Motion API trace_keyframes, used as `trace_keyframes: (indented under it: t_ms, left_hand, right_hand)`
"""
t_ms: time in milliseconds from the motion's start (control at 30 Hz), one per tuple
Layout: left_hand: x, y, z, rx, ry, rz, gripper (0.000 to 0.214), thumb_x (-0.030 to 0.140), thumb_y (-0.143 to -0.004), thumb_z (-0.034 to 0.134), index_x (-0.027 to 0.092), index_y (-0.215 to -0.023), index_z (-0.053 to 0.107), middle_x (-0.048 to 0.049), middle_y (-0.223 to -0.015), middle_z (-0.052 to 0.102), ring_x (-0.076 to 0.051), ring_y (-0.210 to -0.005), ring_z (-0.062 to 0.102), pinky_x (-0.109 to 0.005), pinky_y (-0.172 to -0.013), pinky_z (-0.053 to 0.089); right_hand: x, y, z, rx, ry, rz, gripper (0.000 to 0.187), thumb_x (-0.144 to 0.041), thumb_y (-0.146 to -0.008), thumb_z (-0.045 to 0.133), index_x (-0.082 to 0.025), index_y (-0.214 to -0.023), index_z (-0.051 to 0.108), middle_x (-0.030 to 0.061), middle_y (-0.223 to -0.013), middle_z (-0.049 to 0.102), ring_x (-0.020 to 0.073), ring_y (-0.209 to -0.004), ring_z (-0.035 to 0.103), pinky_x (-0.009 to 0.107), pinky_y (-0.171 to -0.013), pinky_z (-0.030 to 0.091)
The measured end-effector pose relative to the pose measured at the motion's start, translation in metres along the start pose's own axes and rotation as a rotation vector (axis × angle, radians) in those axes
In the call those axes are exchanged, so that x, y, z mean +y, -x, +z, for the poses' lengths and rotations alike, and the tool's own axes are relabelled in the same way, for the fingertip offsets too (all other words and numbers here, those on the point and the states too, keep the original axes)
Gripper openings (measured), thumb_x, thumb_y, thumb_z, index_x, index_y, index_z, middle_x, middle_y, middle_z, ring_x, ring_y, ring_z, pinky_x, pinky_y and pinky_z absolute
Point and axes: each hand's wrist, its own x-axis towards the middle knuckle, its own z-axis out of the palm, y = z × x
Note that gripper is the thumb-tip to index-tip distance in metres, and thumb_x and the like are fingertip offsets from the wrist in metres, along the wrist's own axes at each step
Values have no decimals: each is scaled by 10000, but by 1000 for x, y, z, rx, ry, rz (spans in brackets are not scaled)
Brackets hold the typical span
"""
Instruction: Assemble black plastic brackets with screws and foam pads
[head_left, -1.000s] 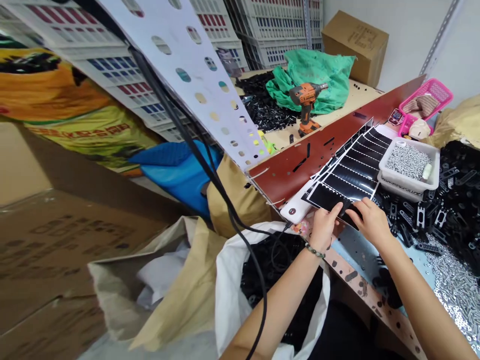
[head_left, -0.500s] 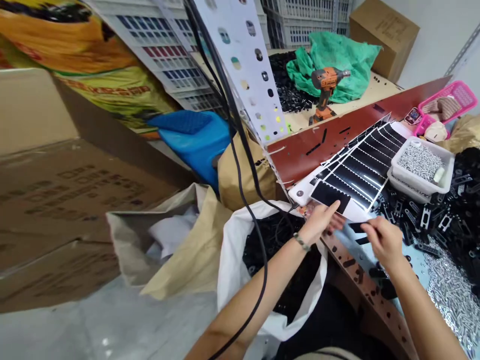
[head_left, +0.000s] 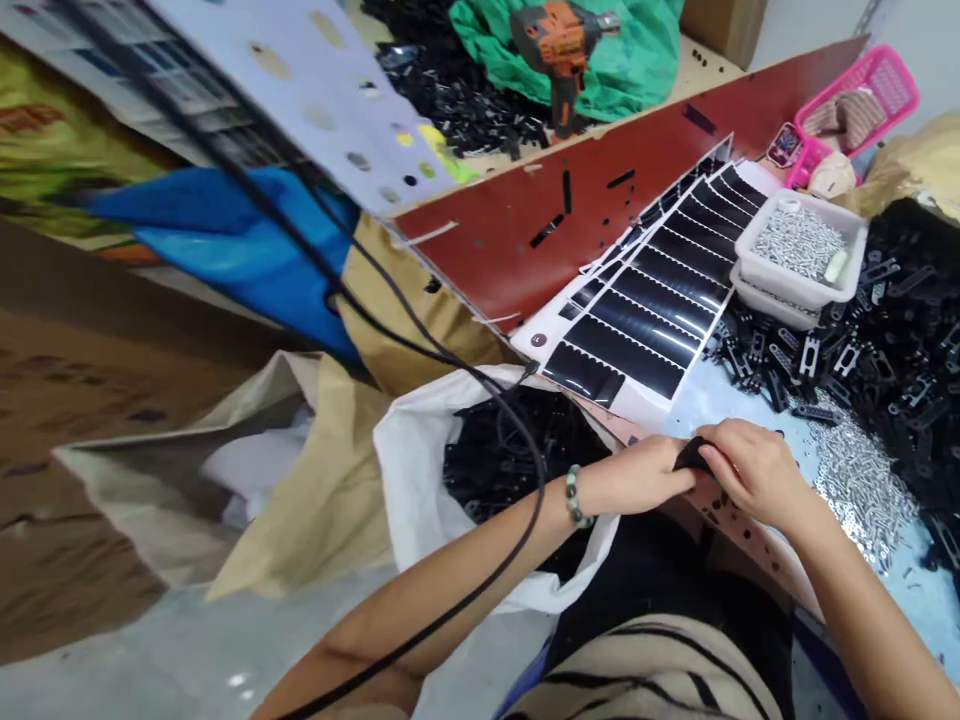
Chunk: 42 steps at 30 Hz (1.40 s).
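Note:
Close together at the table's front edge, my two hands meet over a small black piece. My left hand, with a beaded bracelet at its wrist, is closed on one end of it. My right hand pinches the other end between thumb and fingers. The piece is mostly covered, so its exact kind is unclear. Just beyond the hands lies a sheet of black stickers with scalloped edges, on white backing. Loose black plastic parts and a heap of small metal screws lie to the right.
A white tub of screws and a pink basket stand beyond. An orange power driver rests behind the red-brown board. Below left hangs a white sack of black parts. A black cable crosses my left forearm.
My left hand has left the sticker sheet and come toward me to join my right hand at the black piece. The camera view has shifted right and downward.

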Motion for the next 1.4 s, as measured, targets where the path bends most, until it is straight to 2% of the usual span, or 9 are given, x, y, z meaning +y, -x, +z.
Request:
trace_keyframes:
  t_ms: [100, 167, 300, 467, 567, 700, 833, 967, 1400]
  left_hand:
    - [-3, -3, 15, 61, 51, 13, 174, 289, -829, 575, 184, -874, 706, -17, -801, 720, -201, -755, 657, -280, -740, 500]
    - [-3, -3, 20, 48, 101, 52, 225, 282, -831, 582, 203, -1004, 702, -30, -939, 733, -219, -898, 668, -306, -842, 502]
    - [-1, -6, 31, 117, 30, 70, 351, 289, -872, 547, 221, -1207, 629, -59, -1210, 656, -224, -1154, 589, -354, -1011, 438]
    - [-14, -15, 60, 407, -417, 219, 399, 372, -906, 515, 202, -1260, 586, -123, -1418, 471, -300, -1347, 378, -510, -1088, 321]
    - [-25, -21, 77, 392, -737, 295, 615, 401, -812, 655, 156, -1352, 489, -182, -1465, 388, -367, -1396, 245, -587, -1090, 232]
    - [-35, -18, 79, 423, -863, 379, 497, 313, -865, 594, 189, -1339, 507, -139, -1349, 541, -316, -1296, 403, -528, -1096, 208]
    - [-41, -3, 74, 275, -874, 536, 414, 178, -885, 508, 257, -1288, 558, -46, -1204, 663, -224, -1124, 539, -457, -1108, 156]
    - [-42, 1, 76, 155, -896, 469, 393, 211, -882, 519, 251, -1269, 578, -56, -1226, 651, -236, -1120, 548, -471, -1084, 179]
    - [-36, -2, 82, 144, -865, 401, 411, 170, -897, 450, 244, -1285, 565, -67, -1209, 658, -227, -1100, 563, -468, -1042, 250]
  right_hand:
    - [6, 19, -2, 205, 58, 170, 422, -342, -924, 480, -234, -1330, 440, 128, -1152, 592, 236, -996, 604, 391, -833, 512]
    - [8, 29, -2, 260, -16, 224, 474, -363, -882, 553, -249, -1325, 432, 140, -1309, 481, 242, -1074, 575, 409, -864, 519]
    - [13, 47, -6, 247, -167, 243, 101, -307, -876, 564, -228, -897, 624, 85, -1060, 564, 196, -947, 589, 356, -804, 527]
    - [41, 84, -9, 660, -314, 572, 197, -365, -808, 647, -204, -705, 602, 56, -889, 542, 181, -811, 554, 293, -590, 476]
    - [51, 102, -2, 622, -427, 686, 244, -417, -780, 665, -193, -696, 616, 64, -915, 552, 173, -776, 549, 288, -561, 463]
    - [49, 106, 12, 534, -496, 761, 264, -432, -772, 666, -187, -684, 623, 66, -926, 561, 160, -744, 541, 276, -542, 456]
    - [45, 98, 19, 476, -474, 780, 252, -412, -772, 662, -188, -665, 622, 62, -917, 567, 161, -760, 550, 283, -590, 468]
    - [42, 91, 22, 497, -409, 791, 234, -382, -779, 645, -195, -643, 613, 58, -887, 567, 168, -785, 556, 279, -612, 469]
    - [39, 87, 20, 372, -214, 739, 202, -327, -829, 585, -198, -674, 593, 52, -863, 571, 150, -684, 537, 284, -589, 458]
